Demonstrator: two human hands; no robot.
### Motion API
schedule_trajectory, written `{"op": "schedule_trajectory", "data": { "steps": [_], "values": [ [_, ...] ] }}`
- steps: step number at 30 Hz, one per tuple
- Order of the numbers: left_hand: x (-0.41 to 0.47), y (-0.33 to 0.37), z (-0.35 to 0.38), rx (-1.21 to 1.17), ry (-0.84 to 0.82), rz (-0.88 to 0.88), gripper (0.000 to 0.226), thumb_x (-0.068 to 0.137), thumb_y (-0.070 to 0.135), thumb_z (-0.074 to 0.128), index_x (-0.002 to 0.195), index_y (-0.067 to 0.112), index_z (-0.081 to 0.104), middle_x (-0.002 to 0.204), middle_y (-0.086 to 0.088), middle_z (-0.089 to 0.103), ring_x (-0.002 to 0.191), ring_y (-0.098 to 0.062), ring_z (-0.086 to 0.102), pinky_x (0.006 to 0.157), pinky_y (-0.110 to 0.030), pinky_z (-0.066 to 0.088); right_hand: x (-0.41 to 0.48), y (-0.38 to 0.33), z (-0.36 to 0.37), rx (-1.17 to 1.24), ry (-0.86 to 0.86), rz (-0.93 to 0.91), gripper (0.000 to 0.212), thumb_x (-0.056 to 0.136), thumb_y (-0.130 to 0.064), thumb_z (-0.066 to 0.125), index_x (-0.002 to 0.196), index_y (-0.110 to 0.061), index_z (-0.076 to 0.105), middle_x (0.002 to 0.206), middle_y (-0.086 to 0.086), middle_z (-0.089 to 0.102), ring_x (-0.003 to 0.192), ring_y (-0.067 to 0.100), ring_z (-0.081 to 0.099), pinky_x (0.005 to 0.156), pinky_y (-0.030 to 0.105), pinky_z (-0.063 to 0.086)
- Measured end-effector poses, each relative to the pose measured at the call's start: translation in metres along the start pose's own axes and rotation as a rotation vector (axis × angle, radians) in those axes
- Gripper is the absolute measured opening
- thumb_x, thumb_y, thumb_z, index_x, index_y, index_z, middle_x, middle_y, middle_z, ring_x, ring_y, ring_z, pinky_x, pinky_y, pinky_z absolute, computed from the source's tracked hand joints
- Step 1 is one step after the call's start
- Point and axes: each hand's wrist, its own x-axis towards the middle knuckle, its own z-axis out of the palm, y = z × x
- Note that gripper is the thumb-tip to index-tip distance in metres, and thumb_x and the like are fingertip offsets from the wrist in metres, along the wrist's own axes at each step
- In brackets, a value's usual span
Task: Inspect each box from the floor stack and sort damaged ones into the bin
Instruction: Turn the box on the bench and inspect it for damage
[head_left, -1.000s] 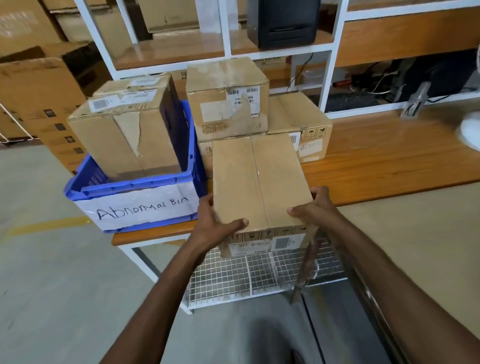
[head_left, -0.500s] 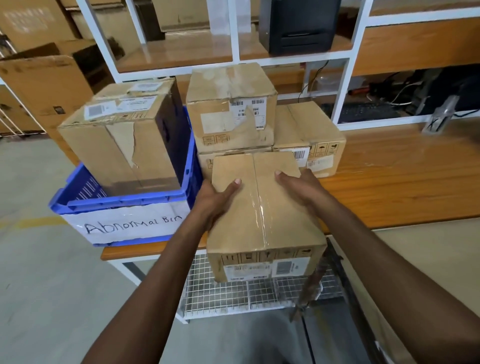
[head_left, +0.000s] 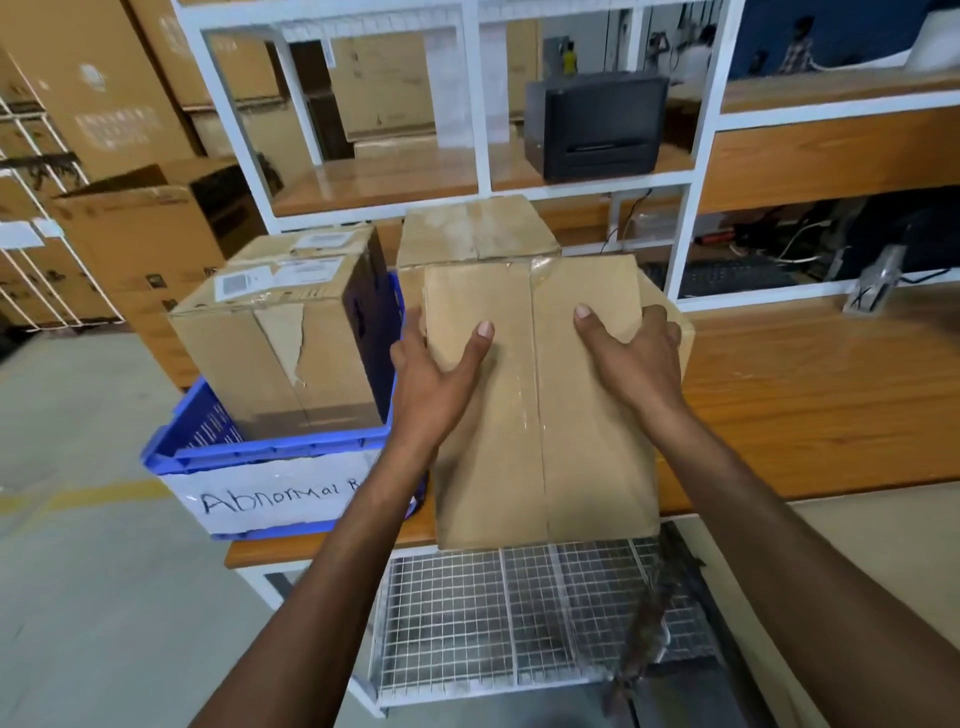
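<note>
I hold a taped cardboard box (head_left: 540, 415) in front of me over the table's front edge, its wide face toward me. My left hand (head_left: 434, 374) grips its upper left side, thumb on the face and fingers round the edge. My right hand (head_left: 631, 358) grips the upper right side the same way. To the left stands the blue bin (head_left: 270, 457) labelled "Abnormal Bin", holding a torn cardboard box (head_left: 283, 332) with a second box behind it. Behind the held box sits a stack of boxes (head_left: 475, 231), mostly hidden.
The wooden table (head_left: 810, 395) stretches to the right. A white shelf frame (head_left: 478, 109) rises behind, with a black printer (head_left: 597, 127) on it. A wire rack (head_left: 519, 618) sits under the table. Large cartons (head_left: 150, 244) stand at the left on the concrete floor.
Both hands slid from the box's near end to its far end, and the box tipped up so its labelled end face dropped out of view. The view moved closer.
</note>
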Motion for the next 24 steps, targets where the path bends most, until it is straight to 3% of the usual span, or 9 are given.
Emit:
{"op": "schedule_trajectory", "data": {
  "steps": [4,8,10,12,14,17,24],
  "values": [
    [-0.004,-0.003,-0.003,0.004,0.024,0.011,0.086,0.086,0.071,0.071,0.150,0.029,0.032,0.144,0.003,0.040,0.124,-0.013,0.051,0.102,-0.033,0.047,-0.002,-0.007,-0.007,0.003,-0.007,-0.055,0.077,0.089,-0.070,0.067,0.138,-0.016,0.042,0.127,0.004,0.060,0.123,0.034,0.059,0.097,0.044,0.050],
    [-0.003,0.003,0.000,-0.046,0.085,-0.060,0.069,0.088,0.066,0.071,0.123,0.019,0.035,0.114,0.012,0.056,0.103,-0.003,0.061,0.074,-0.022,0.048,-0.008,-0.007,-0.009,-0.068,-0.029,-0.088,0.093,0.090,-0.074,0.061,0.160,-0.029,0.021,0.145,0.010,0.059,0.131,0.039,0.056,0.104,0.047,0.048],
    [-0.002,0.002,0.001,-0.050,0.135,-0.053,0.069,0.088,0.062,0.075,0.121,0.018,0.034,0.107,0.016,0.054,0.097,0.000,0.059,0.071,-0.020,0.046,-0.015,-0.005,-0.007,-0.158,-0.021,-0.145,0.093,0.093,-0.075,0.056,0.164,-0.030,0.014,0.143,0.012,0.061,0.127,0.040,0.059,0.096,0.042,0.048],
    [-0.003,-0.001,0.001,-0.003,0.152,0.005,0.073,0.086,0.057,0.080,0.124,0.018,0.031,0.112,0.011,0.055,0.103,-0.010,0.063,0.074,-0.022,0.048,-0.019,-0.003,-0.004,-0.216,0.005,-0.197,0.090,0.096,-0.073,0.053,0.164,-0.030,0.014,0.134,0.012,0.066,0.119,0.039,0.063,0.085,0.038,0.045],
    [-0.004,-0.006,0.000,0.036,0.147,0.083,0.084,0.085,0.053,0.083,0.139,0.020,0.028,0.132,0.003,0.053,0.118,-0.018,0.061,0.085,-0.026,0.047,-0.021,0.000,-0.002,-0.225,0.024,-0.224,0.087,0.095,-0.073,0.055,0.162,-0.031,0.018,0.129,0.011,0.068,0.113,0.037,0.065,0.082,0.037,0.046],
    [-0.005,-0.005,-0.002,0.098,0.096,0.140,0.100,0.087,0.055,0.080,0.160,0.034,0.015,0.156,-0.003,0.037,0.125,-0.010,0.045,0.096,-0.028,0.039,-0.024,-0.001,0.003,-0.167,0.023,-0.238,0.083,0.095,-0.068,0.060,0.158,-0.030,0.023,0.128,0.008,0.067,0.112,0.034,0.066,0.083,0.035,0.048],
    [0.004,0.000,0.004,0.215,0.133,0.135,0.083,0.086,0.065,0.076,0.150,0.036,0.033,0.141,-0.004,0.042,0.101,-0.016,0.053,0.081,-0.030,0.043,-0.018,-0.002,0.010,-0.208,0.085,-0.232,0.078,0.096,-0.067,0.059,0.156,-0.027,0.028,0.127,0.011,0.069,0.113,0.037,0.065,0.087,0.040,0.049]
  ]
}}
